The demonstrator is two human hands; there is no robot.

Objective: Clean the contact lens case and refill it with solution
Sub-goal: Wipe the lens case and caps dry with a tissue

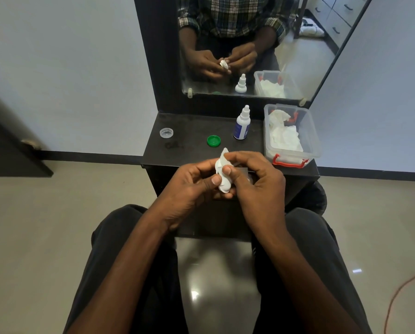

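Both hands meet over the front edge of the black dresser shelf (pixel 192 131). My left hand (pixel 192 182) grips the white contact lens case (pixel 224 185), which shows between the fingers. My right hand (pixel 254 179) pinches a white tissue (pixel 222 156) against the case from the right. Most of the case is hidden by fingers and tissue. A green cap (pixel 213 140) lies flat on the shelf just beyond the hands. A clear cap (pixel 166 133) lies at the shelf's left end. The white solution bottle (pixel 242 124) with a blue label stands upright, its nozzle cap on.
A clear plastic box (pixel 308 131) with red latches holds crumpled white tissues at the shelf's right end. A mirror (pixel 305 56) behind the shelf reflects the hands, bottle and box. My knees are below, either side of a glossy tiled floor. An orange cable runs at lower right.
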